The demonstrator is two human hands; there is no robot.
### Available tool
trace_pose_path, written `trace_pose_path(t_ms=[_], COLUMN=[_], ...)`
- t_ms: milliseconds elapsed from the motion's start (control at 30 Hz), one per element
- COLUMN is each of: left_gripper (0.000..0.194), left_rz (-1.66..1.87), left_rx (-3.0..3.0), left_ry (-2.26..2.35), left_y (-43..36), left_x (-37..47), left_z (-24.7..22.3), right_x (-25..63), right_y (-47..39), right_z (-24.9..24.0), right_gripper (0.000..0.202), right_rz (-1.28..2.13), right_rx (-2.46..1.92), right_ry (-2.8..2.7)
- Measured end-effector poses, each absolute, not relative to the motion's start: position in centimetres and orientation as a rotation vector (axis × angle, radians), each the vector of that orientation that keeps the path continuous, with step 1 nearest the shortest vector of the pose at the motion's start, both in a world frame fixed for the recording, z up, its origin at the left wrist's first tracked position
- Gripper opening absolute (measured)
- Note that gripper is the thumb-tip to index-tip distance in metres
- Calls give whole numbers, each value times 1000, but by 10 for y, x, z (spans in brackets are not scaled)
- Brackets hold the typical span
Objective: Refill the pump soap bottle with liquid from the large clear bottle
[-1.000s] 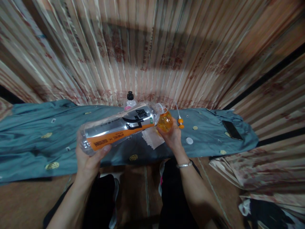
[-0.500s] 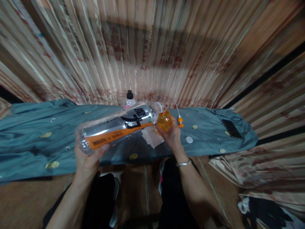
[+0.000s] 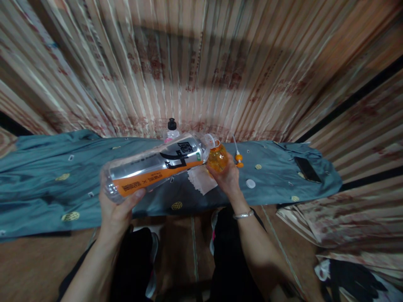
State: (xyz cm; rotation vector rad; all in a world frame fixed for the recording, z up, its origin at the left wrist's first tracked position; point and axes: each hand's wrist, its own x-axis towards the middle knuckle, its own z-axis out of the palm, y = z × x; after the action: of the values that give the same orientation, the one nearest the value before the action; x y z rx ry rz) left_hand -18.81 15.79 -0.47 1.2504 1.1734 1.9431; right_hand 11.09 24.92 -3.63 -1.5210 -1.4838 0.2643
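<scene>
I see the left hand point(image 3: 118, 209) clasping a silver-labelled bottle point(image 3: 157, 165), slanted so it partly hides a black-capped bottle point(image 3: 171, 124); then pale paper point(image 3: 203, 181), an orange bottle point(image 3: 218, 158) gripped by the right hand point(image 3: 229, 178) at the tilted mouth, an orange pump point(image 3: 239, 158), white lid point(image 3: 250, 183) and black phone point(image 3: 307, 169)

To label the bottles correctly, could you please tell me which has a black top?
The pinkish bottle standing at the back; the silver-labelled bottle and orange bottle, both held, show none.
</scene>
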Motion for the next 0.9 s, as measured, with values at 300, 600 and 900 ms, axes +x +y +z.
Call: trace_pose_path(t_ms=[300,600,900], left_gripper=[84,83,80], left_rz=[1945,1940,1967], left_rx=[1137,1168,1133], left_ry=[1161,1152,1103], left_y=[158,158,156], left_x=[-188,-188,-186], left_z=[-4,-5,-2], right_x=[111,111,111], right_y=[250,249,249], right_z=[-36,-35,-36], right_gripper=[76,78,78], right_rz=[286,286,266], right_rx=[-1539,-1551,-1557], right_ry=[-1474,-1474,-1481])
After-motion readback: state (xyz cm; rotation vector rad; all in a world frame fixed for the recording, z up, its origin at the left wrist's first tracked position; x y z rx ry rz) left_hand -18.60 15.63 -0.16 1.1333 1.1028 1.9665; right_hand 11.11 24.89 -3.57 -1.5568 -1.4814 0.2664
